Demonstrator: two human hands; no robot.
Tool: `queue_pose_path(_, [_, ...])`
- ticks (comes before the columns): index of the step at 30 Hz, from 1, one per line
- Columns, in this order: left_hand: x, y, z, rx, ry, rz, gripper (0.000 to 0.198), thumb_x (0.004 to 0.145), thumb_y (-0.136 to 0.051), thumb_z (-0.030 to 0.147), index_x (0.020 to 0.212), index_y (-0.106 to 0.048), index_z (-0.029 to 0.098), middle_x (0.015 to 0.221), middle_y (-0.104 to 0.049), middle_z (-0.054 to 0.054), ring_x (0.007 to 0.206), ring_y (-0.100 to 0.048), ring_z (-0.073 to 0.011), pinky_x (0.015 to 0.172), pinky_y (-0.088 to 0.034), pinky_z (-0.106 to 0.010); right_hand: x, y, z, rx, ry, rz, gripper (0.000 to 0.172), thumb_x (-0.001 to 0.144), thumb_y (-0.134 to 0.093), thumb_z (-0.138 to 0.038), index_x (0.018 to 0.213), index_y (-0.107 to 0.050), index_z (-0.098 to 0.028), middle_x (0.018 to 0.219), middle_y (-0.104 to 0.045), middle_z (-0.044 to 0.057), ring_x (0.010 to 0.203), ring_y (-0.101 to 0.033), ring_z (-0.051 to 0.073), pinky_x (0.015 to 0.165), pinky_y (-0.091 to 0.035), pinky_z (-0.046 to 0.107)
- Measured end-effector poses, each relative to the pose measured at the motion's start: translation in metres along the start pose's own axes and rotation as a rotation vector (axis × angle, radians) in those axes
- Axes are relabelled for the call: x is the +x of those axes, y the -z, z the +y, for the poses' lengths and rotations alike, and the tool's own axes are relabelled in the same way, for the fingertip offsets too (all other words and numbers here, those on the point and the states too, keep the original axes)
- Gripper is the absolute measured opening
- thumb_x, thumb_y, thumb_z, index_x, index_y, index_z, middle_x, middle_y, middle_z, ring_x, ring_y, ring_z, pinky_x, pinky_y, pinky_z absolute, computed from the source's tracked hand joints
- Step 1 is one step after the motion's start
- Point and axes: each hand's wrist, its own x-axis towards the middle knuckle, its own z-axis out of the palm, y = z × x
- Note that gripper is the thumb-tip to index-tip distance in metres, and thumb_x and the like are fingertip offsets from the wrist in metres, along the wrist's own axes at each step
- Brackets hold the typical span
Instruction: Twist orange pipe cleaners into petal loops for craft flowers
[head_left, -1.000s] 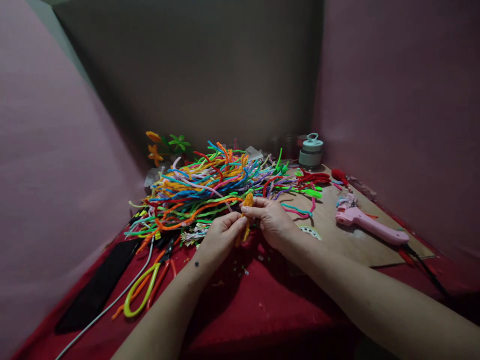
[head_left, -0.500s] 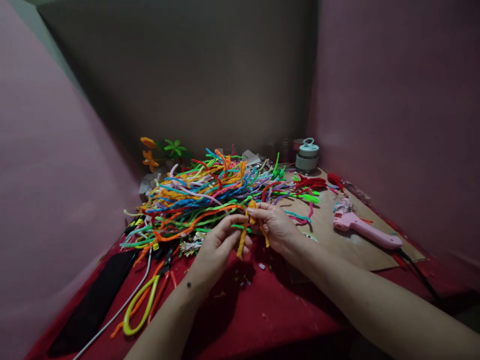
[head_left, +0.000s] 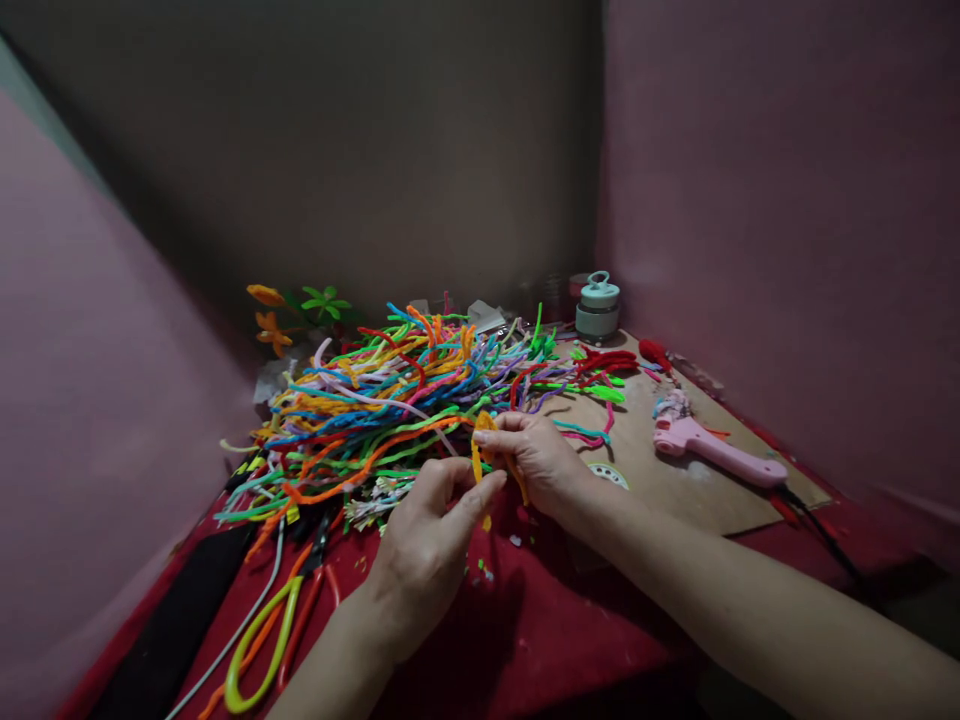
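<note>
My right hand (head_left: 534,458) pinches the top of a bent orange-yellow pipe cleaner (head_left: 478,453), whose two legs hang down over the red cloth. Just below and to the left, my left hand (head_left: 427,535) has its fingers curled, with the thumb and forefinger closing on one hanging leg. Both hands are in front of a big heap of many-coloured pipe cleaners (head_left: 382,395).
Green-handled scissors (head_left: 259,640) and a white cable lie front left beside a black flat object (head_left: 169,640). A pink glue gun (head_left: 712,450) rests on a brown board (head_left: 675,480) at right. A small grey-green jar (head_left: 598,307) and pipe-cleaner flowers (head_left: 274,325) stand at the back. Pink walls enclose both sides.
The orange pipe cleaner has gone from a tight bundle between both hands to a bent loop with legs hanging. My left hand dropped lower and nearer; the view shifted right.
</note>
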Motion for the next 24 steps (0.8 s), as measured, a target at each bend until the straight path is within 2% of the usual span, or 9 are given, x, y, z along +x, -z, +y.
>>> queue_pose_path(3, [0.002,0.007,0.004,-0.035,-0.046,-0.021,0.024,0.084,-0.047,0.024,0.101,-0.064,0.019,0.089,-0.061,-0.004,0.081,-0.058,-0.0148,0.068,-0.049,-0.024,-0.003,-0.002,0.0,0.018,-0.009,-0.029,0.027,0.051,-0.075,-0.021,0.056,-0.049,-0.015,0.05,-0.05,-0.006,0.043,-0.04,0.005,0.044,-0.027,0.021])
queue_pose_path(5, [0.005,0.013,0.003,-0.06,-0.083,-0.071,0.025,0.084,-0.047,0.019,0.103,-0.063,0.022,0.092,-0.063,-0.005,0.085,-0.059,-0.0158,0.07,-0.049,-0.025,-0.004,-0.003,0.002,0.007,-0.014,-0.032,0.028,0.051,-0.075,-0.021,0.056,-0.048,-0.015,0.05,-0.049,-0.006,0.042,-0.039,0.005,0.043,-0.026,0.021])
queue_pose_path(7, [0.008,0.019,0.002,-0.115,-0.039,-0.062,0.023,0.083,-0.049,0.017,0.102,-0.061,0.022,0.09,-0.063,-0.004,0.081,-0.06,-0.0145,0.069,-0.048,-0.023,-0.003,-0.003,0.003,-0.024,-0.012,-0.029,0.029,0.051,-0.076,-0.022,0.058,-0.049,-0.016,0.049,-0.048,-0.006,0.04,-0.037,0.005,0.042,-0.025,0.022])
queue_pose_path(11, [0.01,0.025,0.0,-0.298,0.057,-0.016,0.005,0.081,-0.054,0.018,0.083,-0.058,0.021,0.076,-0.06,-0.001,0.069,-0.057,-0.0122,0.066,-0.047,-0.023,-0.003,-0.003,0.005,-0.081,-0.039,-0.026,0.03,0.049,-0.077,-0.025,0.062,-0.051,-0.016,0.049,-0.05,-0.006,0.039,-0.038,0.006,0.041,-0.024,0.022])
queue_pose_path(13, [0.009,0.025,0.0,-0.31,0.001,-0.035,0.009,0.083,-0.052,0.016,0.083,-0.06,0.02,0.079,-0.059,-0.001,0.07,-0.057,-0.0117,0.065,-0.046,-0.022,-0.004,-0.003,0.005,-0.094,-0.049,-0.029,0.031,0.049,-0.077,-0.025,0.064,-0.052,-0.016,0.05,-0.051,-0.005,0.039,-0.038,0.006,0.041,-0.025,0.022])
queue_pose_path(18, [0.011,0.023,0.004,-0.194,-0.129,-0.121,0.027,0.086,-0.043,0.009,0.1,-0.063,0.022,0.084,-0.055,-0.003,0.076,-0.055,-0.01,0.065,-0.044,-0.019,-0.004,-0.002,0.007,-0.139,-0.032,-0.048,0.027,0.053,-0.074,-0.024,0.066,-0.052,-0.016,0.054,-0.052,-0.005,0.041,-0.038,0.005,0.042,-0.026,0.021])
queue_pose_path(21, [0.012,0.022,0.003,-0.164,-0.118,-0.162,0.029,0.087,-0.041,0.011,0.105,-0.061,0.022,0.085,-0.055,-0.003,0.077,-0.055,-0.0103,0.067,-0.044,-0.02,-0.003,0.0,0.01,-0.159,-0.007,-0.046,0.024,0.054,-0.072,-0.021,0.066,-0.051,-0.016,0.053,-0.05,-0.006,0.042,-0.039,0.006,0.042,-0.027,0.021])
queue_pose_path(24, [0.012,0.022,0.003,-0.162,-0.065,-0.164,0.022,0.086,-0.045,0.013,0.102,-0.06,0.02,0.085,-0.058,-0.003,0.078,-0.056,-0.011,0.069,-0.044,-0.02,-0.002,-0.001,0.01,-0.173,0.006,-0.047,0.022,0.054,-0.069,-0.018,0.065,-0.051,-0.016,0.053,-0.049,-0.007,0.043,-0.04,0.006,0.044,-0.029,0.021])
